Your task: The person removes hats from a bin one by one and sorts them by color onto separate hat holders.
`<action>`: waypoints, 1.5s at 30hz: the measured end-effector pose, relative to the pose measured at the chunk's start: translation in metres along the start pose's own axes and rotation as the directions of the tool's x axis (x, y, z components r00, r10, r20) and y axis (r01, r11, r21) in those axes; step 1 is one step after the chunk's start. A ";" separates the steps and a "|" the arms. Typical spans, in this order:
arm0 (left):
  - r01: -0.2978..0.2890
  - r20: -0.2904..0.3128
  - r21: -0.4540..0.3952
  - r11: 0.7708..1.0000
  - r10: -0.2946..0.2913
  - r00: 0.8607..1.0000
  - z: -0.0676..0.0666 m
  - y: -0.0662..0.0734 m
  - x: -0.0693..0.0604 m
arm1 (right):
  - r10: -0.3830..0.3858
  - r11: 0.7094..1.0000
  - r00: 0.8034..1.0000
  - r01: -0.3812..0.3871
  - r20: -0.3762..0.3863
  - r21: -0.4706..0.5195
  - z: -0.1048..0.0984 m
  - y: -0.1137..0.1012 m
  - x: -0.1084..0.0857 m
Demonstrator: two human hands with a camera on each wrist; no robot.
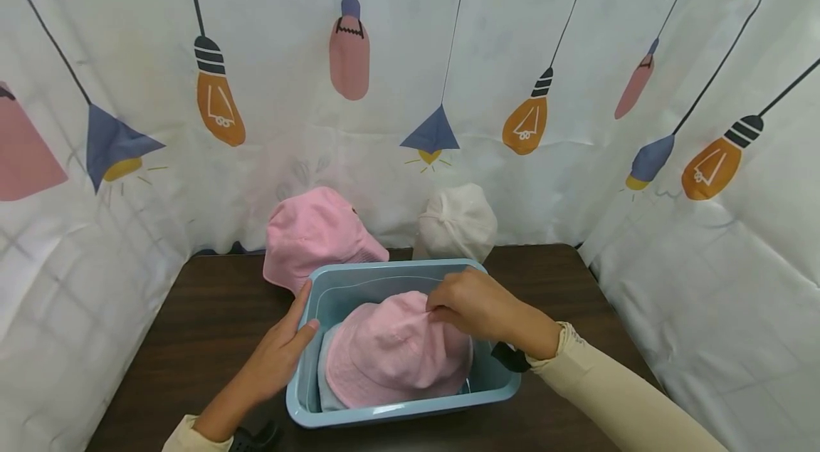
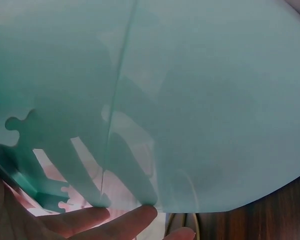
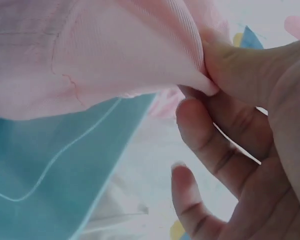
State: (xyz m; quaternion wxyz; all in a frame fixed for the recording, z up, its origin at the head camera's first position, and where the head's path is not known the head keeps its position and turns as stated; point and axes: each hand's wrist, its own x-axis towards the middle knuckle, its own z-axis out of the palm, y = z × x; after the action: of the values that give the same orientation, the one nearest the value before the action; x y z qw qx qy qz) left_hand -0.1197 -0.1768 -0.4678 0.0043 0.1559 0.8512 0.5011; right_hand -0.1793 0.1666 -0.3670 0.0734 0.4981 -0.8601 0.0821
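A light pink bucket hat lies in a blue plastic basin, over a pale blue cloth item. My right hand pinches the hat's crown between thumb and index finger; in the right wrist view that hand holds a fold of the pink fabric, its other fingers spread apart. My left hand rests with extended fingers against the basin's left side. In the left wrist view the fingertips of the left hand touch the basin's wall.
Behind the basin, a brighter pink cap stands at the back left and a cream hat at the back right of the dark wooden table. A white curtain with printed lamps hangs behind and along both sides.
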 end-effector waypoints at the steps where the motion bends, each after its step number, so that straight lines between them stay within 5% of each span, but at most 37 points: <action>1: 0.000 0.001 0.000 1.000 0.000 1.000 0.000 0.000 0.000 | -0.005 1.000 1.000 0.005 -0.019 -0.010 -0.002 0.000 0.000; 7: -0.001 0.009 -0.001 1.000 0.001 1.000 0.000 -0.001 0.002 | 0.006 0.998 0.998 -0.010 -0.064 -0.059 -0.013 -0.001 0.003; 19: -0.007 -0.003 0.031 0.999 0.007 1.000 0.001 0.000 0.001 | 0.047 0.997 0.988 -0.037 -0.150 0.070 -0.056 0.005 0.009; 25: -0.037 -0.020 0.040 0.999 0.038 0.999 0.000 0.000 0.000 | 0.005 0.996 0.976 0.013 -0.218 0.084 -0.078 0.008 0.021; 33: -0.026 -0.052 0.105 0.994 0.032 0.998 0.002 -0.001 0.003 | -0.023 0.998 0.940 0.043 -0.341 0.050 -0.099 0.011 0.048; 45: 0.057 0.012 0.041 0.998 -0.057 0.998 -0.003 0.003 0.004 | -0.031 0.999 0.892 0.017 -0.451 -0.033 -0.112 0.014 0.099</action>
State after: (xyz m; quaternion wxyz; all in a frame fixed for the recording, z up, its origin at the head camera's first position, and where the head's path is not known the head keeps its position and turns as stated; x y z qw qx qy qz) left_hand -0.1228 -0.1770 -0.4633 0.0211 0.1349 0.8653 0.4824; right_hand -0.2354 0.1137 -0.2384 0.2789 0.4749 -0.8145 0.1824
